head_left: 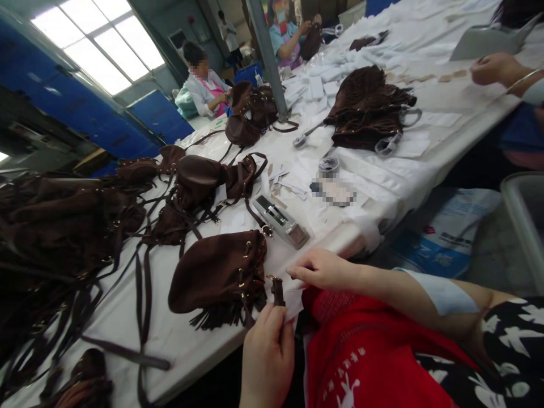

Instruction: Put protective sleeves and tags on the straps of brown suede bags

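Note:
My left hand (268, 352) is closed around the end of a dark brown strap (277, 292) with a metal clasp, just beside a brown fringed bag (219, 272). This bag lies on its side on the white-covered table, with metal eyelets and fringe toward me. A little above and to the right, my right hand (321, 268) has its fingers pinched together. Whatever they hold, if anything, cannot be made out. A grey box-shaped device (281, 221) with a dark slot lies on the table in front of both hands.
More brown bags with straps (59, 221) heap up at the left. Further bags (369, 107) and white paper pieces (317, 88) spread across the table (395, 170). A metal post (268, 56) rises from it. Co-workers sit opposite; another person's hand (495, 69) is at right.

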A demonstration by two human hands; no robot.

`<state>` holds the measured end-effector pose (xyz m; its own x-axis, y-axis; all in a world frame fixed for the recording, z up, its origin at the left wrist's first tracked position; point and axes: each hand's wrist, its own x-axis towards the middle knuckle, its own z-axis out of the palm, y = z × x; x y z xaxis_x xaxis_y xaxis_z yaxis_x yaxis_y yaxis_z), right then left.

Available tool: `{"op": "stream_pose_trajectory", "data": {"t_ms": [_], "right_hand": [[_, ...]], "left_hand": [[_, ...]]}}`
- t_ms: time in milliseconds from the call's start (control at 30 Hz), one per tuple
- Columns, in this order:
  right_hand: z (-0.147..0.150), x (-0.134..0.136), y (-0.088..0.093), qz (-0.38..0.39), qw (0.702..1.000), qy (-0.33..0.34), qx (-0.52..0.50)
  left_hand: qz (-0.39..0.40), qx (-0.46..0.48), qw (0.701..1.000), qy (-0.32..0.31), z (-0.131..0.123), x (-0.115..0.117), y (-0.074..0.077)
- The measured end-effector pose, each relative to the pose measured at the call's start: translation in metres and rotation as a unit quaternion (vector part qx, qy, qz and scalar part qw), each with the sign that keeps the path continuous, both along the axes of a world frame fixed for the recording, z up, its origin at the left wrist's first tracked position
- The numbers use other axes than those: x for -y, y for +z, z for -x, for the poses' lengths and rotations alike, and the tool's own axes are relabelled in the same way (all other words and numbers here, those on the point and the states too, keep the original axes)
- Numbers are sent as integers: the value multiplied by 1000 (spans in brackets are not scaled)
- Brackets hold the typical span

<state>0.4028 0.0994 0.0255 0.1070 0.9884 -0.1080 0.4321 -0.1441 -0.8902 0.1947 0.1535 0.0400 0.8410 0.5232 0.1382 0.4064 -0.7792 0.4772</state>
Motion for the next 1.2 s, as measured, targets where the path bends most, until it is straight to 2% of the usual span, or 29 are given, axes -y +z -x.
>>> {"op": "stream_pose_trajectory", "data": {"t_ms": [200, 433, 933, 1200], "right_hand": [[11, -5, -11, 45, 995, -26, 85], [13, -8, -9, 53, 997, -14, 62], [15, -13, -8, 52, 997, -8, 59], [18, -2, -4, 34, 997, 11, 65]], "left_hand": [[-47, -14, 999, -12, -2, 2, -2], [-71, -8, 997, -17, -2, 2, -2], [-65, -22, 997, -19, -3, 2, -3], [-58, -23, 998, -16, -2, 2, -3]]}}
